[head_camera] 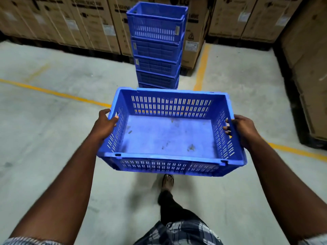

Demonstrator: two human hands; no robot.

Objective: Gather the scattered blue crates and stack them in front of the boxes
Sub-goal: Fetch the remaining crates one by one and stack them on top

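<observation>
You carry the blue crate mid-frame, left hand and right hand curling fingers through its end handles, crate stack ahead before cardboard boxes.

Six blue crates (five stacked, one held).
</observation>
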